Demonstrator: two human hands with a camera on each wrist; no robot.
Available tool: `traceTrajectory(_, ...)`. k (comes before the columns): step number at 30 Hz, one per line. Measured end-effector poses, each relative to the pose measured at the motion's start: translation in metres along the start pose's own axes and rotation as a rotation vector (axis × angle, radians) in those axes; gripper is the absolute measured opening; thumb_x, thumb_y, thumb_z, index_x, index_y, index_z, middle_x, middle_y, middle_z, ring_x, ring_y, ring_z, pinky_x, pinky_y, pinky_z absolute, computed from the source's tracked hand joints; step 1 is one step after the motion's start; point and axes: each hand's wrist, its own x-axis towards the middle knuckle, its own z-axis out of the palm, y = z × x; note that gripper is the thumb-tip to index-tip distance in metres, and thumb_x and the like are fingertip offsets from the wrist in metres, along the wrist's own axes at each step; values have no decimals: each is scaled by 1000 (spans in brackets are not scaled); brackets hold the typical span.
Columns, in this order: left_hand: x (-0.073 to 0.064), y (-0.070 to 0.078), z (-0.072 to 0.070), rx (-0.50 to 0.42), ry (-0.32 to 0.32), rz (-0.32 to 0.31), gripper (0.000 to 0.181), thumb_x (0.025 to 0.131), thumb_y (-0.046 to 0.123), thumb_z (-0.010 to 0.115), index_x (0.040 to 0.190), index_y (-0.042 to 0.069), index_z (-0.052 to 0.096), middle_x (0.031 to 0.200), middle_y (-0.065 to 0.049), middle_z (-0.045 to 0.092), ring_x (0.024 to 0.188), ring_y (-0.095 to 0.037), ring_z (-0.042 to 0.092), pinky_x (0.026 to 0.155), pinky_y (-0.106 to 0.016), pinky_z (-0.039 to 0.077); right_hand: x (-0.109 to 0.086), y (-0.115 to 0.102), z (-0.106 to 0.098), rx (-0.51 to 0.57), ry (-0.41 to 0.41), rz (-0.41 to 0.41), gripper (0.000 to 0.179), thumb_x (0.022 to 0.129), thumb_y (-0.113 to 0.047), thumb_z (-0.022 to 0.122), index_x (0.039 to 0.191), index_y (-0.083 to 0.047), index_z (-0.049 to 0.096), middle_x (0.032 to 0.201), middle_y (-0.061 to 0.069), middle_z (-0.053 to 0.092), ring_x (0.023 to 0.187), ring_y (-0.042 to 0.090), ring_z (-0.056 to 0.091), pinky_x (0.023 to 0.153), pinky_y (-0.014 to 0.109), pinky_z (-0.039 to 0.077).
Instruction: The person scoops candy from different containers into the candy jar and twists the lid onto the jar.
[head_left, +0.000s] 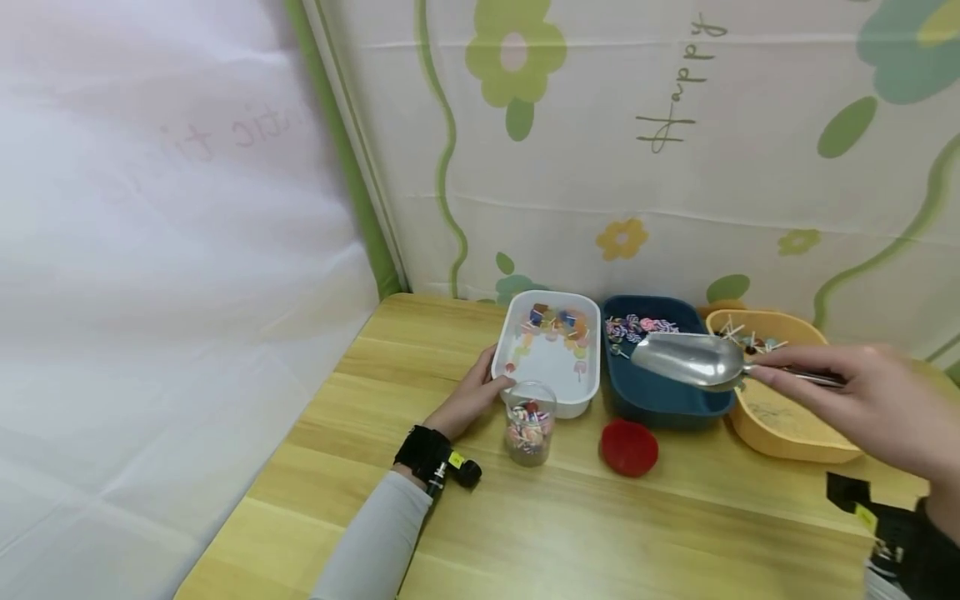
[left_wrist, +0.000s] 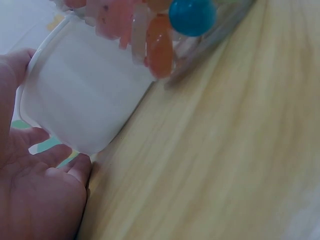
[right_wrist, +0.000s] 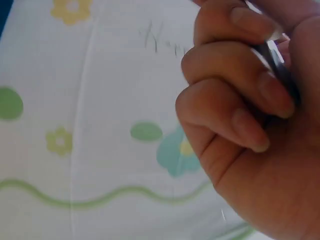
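Note:
My left hand point(head_left: 467, 402) grips the front left corner of a white plastic bin point(head_left: 546, 367), its thumb over the rim point(left_wrist: 26, 80). Inside that bin, small lollipops gather toward the far end. My right hand point(head_left: 862, 400) holds a metal scoop point(head_left: 693, 360) by its handle, above a navy blue bin point(head_left: 667, 408) with swirled lollipops at its far end. No candy shows on the scoop. Before the white bin stands a clear cup point(head_left: 529, 429), part filled with mixed small candies. In the right wrist view my fingers point(right_wrist: 220, 110) curl round the dark handle.
A yellow bin point(head_left: 795, 446) holding more lollipops stands right of the navy one, partly behind my right hand. On the wooden table point(head_left: 570, 533), a red round lid point(head_left: 628, 448) lies in front of the navy bin. A printed curtain point(head_left: 570, 167) hangs behind the bins.

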Motion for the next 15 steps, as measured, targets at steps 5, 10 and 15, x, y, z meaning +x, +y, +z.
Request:
traceTrajectory(5, 2, -8, -2, -10, 4, 4, 69, 93, 24, 57, 150, 19, 17, 152, -7, 22, 134, -18, 24, 109, -40, 23, -6, 16, -13, -87, 62, 118, 18, 89, -17, 64, 98, -4, 70, 83, 19, 68, 63, 0, 56, 47, 23, 47)
traceTrajectory(10, 12, -28, -4, -2, 25, -4, 66, 94, 22, 55, 148, 29, 20, 151, 2, 24, 131, -9, 25, 109, -37, 23, -14, 42, -14, -48, 133, 181, 20, 89, -12, 62, 96, 5, 68, 73, 9, 66, 60, -7, 49, 46, 9, 40)
traceTrajectory(15, 10, -25, -4, -12, 4, -16, 67, 94, 21, 55, 149, 26, 18, 152, -1, 22, 133, -12, 24, 109, -39, 22, -29, 71, -9, -128, 107, 258, 26, 93, -13, 56, 92, 12, 64, 49, -4, 45, 40, 8, 32, 34, 24, 27)
